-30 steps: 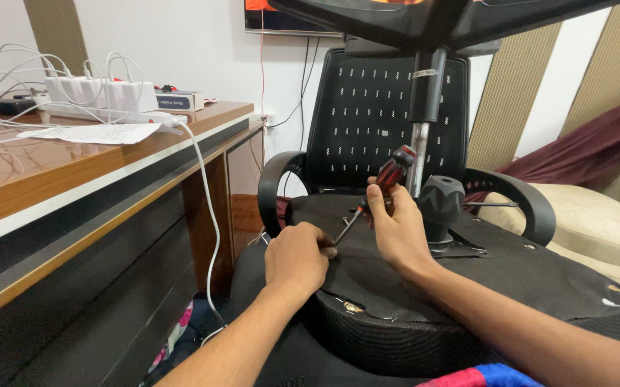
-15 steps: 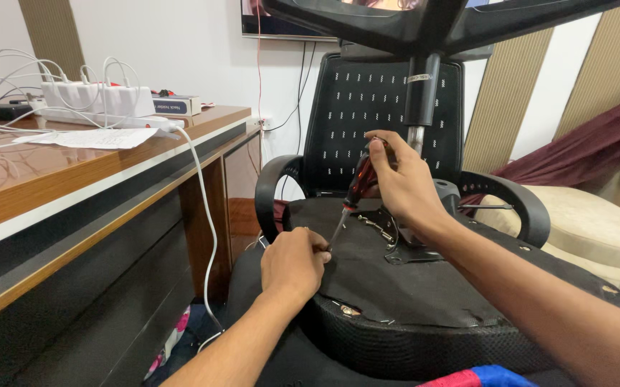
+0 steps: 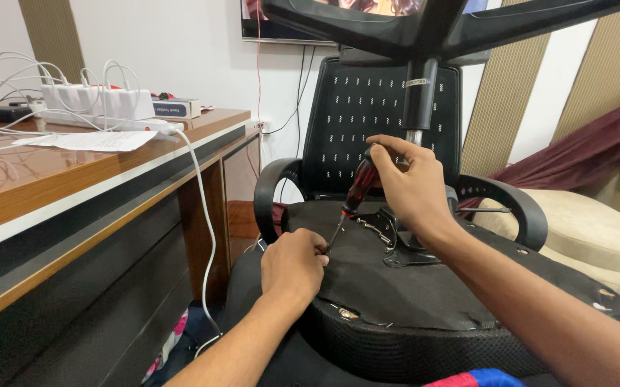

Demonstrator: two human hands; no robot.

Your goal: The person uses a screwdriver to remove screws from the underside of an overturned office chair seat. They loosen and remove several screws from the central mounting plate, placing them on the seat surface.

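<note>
My right hand (image 3: 412,188) grips the red & black screwdriver (image 3: 356,192) by its fat handle; tip's down on the chair seat (image 3: 424,287) underside. My left hand (image 3: 294,264) is closed, pinching by the tip. Screwdriver's prob light, stiff. Seat cloth looks soft.

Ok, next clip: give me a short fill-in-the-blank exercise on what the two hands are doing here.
1. The right hand grips the red and black handle of a ____.
2. The left hand rests on the black underside of the upturned chair seat, right at the tool's ____.
3. To the left stands a wooden desk carrying white ____ and a sheet of paper.

Missing words: screwdriver; tip; cables
</note>
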